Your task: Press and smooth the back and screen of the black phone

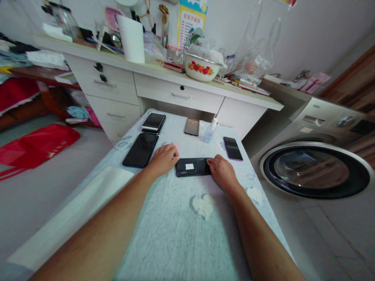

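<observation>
A dark phone (193,168) with a small white label lies back side up, sideways on the table between my hands. At its left end, my left hand (164,159) touches the corner with closed fingertips. The fingers of my right hand (221,168) are closed on the right end of the phone. Left of my left hand lies a large black phone (141,150), screen up. Stacked phones (154,121) sit behind it. Farther back are a phone case (191,127) and a clear spray bottle (209,132). A purple-edged phone (233,148) lies to the right.
The table (175,242) has a patterned cloth, with a white folded sheet (73,214) along its left side. Behind stands a white desk (181,93) holding a flowered bowl (202,67) and a paper roll (131,39). A washing machine (316,117) stands at right.
</observation>
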Motion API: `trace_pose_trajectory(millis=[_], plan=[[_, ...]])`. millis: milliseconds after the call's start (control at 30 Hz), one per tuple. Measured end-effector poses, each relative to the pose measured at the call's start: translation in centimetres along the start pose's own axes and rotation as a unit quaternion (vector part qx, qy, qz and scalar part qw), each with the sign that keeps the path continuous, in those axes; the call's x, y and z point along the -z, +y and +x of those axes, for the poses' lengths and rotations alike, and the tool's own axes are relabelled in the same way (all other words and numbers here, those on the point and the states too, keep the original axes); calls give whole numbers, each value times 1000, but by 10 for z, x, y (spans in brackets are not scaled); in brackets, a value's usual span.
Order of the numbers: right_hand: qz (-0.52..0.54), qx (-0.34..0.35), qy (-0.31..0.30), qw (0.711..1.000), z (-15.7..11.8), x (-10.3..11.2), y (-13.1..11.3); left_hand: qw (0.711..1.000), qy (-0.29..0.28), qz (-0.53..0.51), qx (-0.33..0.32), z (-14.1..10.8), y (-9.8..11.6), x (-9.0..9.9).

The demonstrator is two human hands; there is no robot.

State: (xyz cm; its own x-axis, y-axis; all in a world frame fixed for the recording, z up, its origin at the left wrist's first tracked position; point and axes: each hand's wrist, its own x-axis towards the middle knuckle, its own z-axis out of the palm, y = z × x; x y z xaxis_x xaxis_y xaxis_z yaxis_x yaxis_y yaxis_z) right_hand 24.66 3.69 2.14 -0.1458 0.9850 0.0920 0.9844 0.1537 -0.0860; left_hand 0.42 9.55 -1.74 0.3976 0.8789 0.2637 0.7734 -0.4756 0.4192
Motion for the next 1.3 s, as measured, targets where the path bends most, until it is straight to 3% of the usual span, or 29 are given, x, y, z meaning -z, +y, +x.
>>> trace_pose_trajectory(millis=[267,700,1300], plan=[[-18,-48,5,999,2,-2,13,1000,-1,1,-5,1,-3,-3],[-40,-36,-57,997,0,11,14,1000,0,0,-4,0,-2,-2],[0,-40,14,999,2,-3,16,1000,4,-2,-6,2,-5,-5]])
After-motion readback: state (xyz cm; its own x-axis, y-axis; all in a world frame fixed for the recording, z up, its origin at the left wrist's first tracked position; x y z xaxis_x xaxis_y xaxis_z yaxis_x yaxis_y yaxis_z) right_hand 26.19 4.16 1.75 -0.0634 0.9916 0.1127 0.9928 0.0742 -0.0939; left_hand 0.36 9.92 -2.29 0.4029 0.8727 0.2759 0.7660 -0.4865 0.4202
